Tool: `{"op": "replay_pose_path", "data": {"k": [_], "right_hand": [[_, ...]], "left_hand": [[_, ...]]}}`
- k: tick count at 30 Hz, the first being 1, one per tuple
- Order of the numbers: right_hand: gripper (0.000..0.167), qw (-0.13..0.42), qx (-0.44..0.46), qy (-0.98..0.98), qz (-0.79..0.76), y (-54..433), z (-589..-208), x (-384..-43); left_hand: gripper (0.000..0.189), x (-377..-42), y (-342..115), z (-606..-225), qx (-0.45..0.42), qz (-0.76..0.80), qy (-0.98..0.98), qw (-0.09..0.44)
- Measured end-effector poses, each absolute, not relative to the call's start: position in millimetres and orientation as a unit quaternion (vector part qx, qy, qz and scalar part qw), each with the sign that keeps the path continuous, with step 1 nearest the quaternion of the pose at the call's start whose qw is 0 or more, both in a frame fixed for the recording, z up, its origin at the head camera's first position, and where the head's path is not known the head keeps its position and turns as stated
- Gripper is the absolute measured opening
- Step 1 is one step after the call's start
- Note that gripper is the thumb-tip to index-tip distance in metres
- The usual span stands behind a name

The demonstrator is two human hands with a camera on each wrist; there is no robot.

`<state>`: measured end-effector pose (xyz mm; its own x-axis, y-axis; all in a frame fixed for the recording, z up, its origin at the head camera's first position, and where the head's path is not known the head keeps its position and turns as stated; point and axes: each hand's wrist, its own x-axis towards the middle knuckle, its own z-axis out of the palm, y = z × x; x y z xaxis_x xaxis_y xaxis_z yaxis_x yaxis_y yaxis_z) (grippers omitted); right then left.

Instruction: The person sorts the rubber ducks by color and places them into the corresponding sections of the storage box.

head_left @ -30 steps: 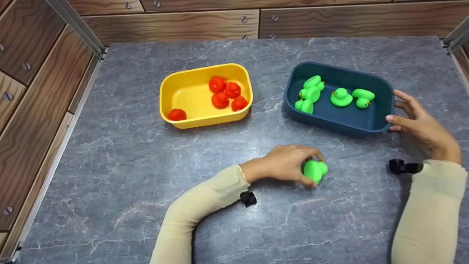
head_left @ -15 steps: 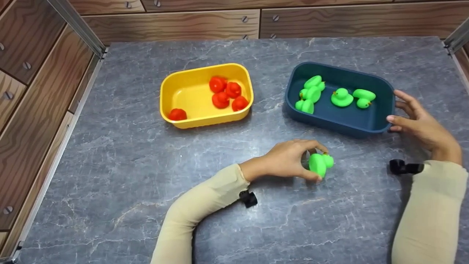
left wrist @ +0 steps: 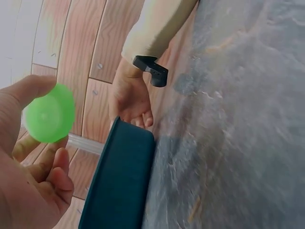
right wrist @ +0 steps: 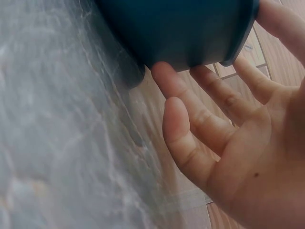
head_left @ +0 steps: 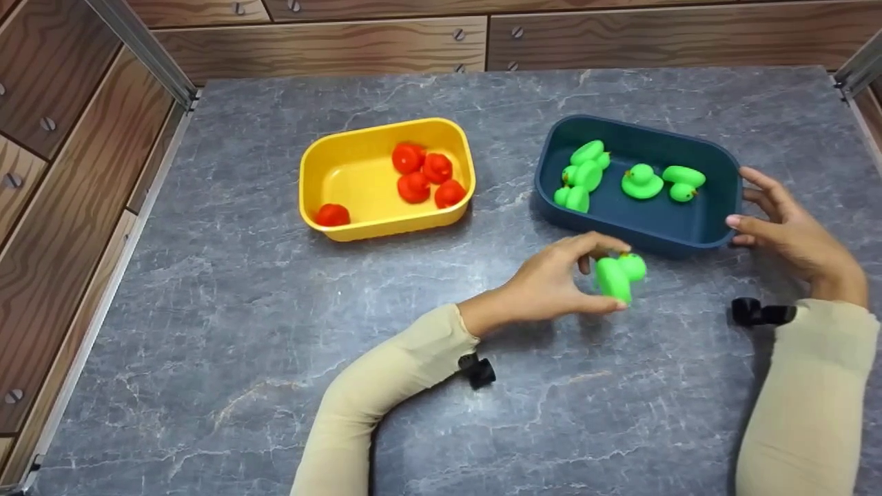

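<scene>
My left hand (head_left: 551, 286) pinches a green rubber duck (head_left: 614, 279) between thumb and fingers, just in front of the navy bin (head_left: 637, 238). Seen from the left wrist, the held duck (left wrist: 50, 114) shows its round flat base, and the bin's outer wall (left wrist: 119, 176) lies beyond it. Several green ducks (head_left: 642, 183) lie inside the navy bin, some upright and others tipped over. At the bin's right end, my right hand (head_left: 799, 238) touches the outer wall with spread fingers. In the right wrist view its fingertips (right wrist: 166, 74) rest against the bin's end (right wrist: 176, 33).
A yellow bin (head_left: 386, 227) stands to the left of the navy one, with several red ducks (head_left: 415, 187) in it. Both stand on a grey marbled tabletop (head_left: 241, 331). Wood-patterned panels (head_left: 317, 48) border the table at the back and left side.
My left hand has carried the green duck up and forward to the right, closer to the navy bin. The right hand and both bins have stayed in place.
</scene>
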<state>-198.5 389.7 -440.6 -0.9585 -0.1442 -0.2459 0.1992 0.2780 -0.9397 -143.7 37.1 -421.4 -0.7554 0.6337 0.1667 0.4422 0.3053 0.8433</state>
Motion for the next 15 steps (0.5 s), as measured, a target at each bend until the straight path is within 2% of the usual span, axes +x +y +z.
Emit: {"op": "replay_pose_path", "data": {"k": [15], "right_hand": [[0.075,0.14,0.02,0.767,-0.626,390,-442,-198]], "left_hand": [[0.06,-154,58,-422,0.283,0.558,0.78,0.018]]}}
